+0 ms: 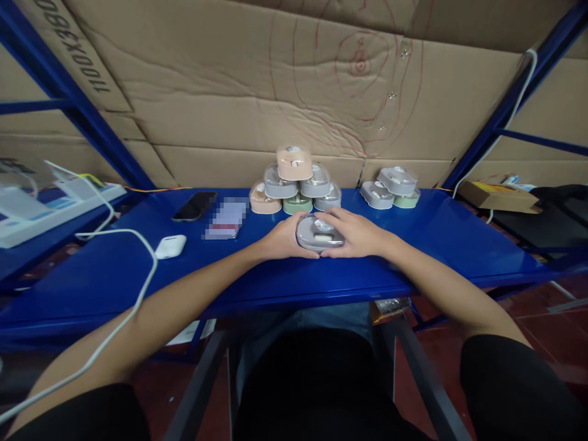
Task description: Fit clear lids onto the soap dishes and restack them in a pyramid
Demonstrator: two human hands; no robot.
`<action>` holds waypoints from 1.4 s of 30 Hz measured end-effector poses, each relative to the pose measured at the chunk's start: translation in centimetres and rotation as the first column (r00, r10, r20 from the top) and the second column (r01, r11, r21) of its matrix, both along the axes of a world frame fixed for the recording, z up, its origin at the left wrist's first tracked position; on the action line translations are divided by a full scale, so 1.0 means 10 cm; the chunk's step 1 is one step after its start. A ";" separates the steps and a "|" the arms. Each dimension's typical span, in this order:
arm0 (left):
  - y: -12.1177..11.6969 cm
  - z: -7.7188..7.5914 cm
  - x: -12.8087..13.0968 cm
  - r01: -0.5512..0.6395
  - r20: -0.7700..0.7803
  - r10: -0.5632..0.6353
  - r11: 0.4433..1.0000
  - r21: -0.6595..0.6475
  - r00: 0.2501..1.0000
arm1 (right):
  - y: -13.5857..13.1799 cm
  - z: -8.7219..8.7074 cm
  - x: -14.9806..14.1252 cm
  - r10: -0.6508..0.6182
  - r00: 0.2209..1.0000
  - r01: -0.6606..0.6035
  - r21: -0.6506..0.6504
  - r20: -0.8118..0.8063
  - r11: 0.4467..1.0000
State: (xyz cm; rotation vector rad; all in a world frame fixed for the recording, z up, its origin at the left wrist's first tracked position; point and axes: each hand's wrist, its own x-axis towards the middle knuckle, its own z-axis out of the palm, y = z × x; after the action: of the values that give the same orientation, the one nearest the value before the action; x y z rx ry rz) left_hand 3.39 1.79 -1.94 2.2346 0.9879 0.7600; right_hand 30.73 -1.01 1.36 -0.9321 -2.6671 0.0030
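Note:
Between my two hands, near the front of the blue table, is a small grey rounded case (320, 233) with a clear domed lid, a round sticker and a pale oblong piece on it. My left hand (283, 237) wraps its left side. The fingers of my right hand (357, 234) curve round its right side and far edge. Just behind, similar cases form a pyramid, with a peach case (294, 163) on top. Grey, peach and green ones lie beneath it. To the right, a grey case (397, 181) rests on a grey one and a green one (408, 199).
On the blue table (450, 239), a dark phone (195, 206), a blurred-out phone-like item (226, 218) and a white earbud case (171, 246) lie left. A white cable (147, 275) loops over my left forearm. Cardboard (206, 86) backs the table; blue posts flank it.

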 end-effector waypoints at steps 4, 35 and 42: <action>-0.01 0.02 0.01 -0.010 -0.022 0.010 1.000 -0.008 1.000 | 0.00 0.01 0.00 0.005 1.000 -0.006 0.017 0.028 1.000; -0.01 -0.04 -0.01 0.070 0.023 -0.070 0.997 0.020 0.997 | 0.16 -0.03 0.12 0.009 0.999 -0.013 -0.075 -0.048 0.997; -0.02 -0.03 0.00 0.093 0.026 -0.094 0.995 0.028 0.995 | 0.13 0.01 0.11 -0.039 0.999 0.036 -0.093 -0.031 0.995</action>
State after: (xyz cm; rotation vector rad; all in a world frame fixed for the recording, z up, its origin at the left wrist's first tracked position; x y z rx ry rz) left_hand 3.36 1.60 -2.28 2.2702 0.8588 0.7639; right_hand 31.82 0.24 1.46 -1.0016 -2.6387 0.1332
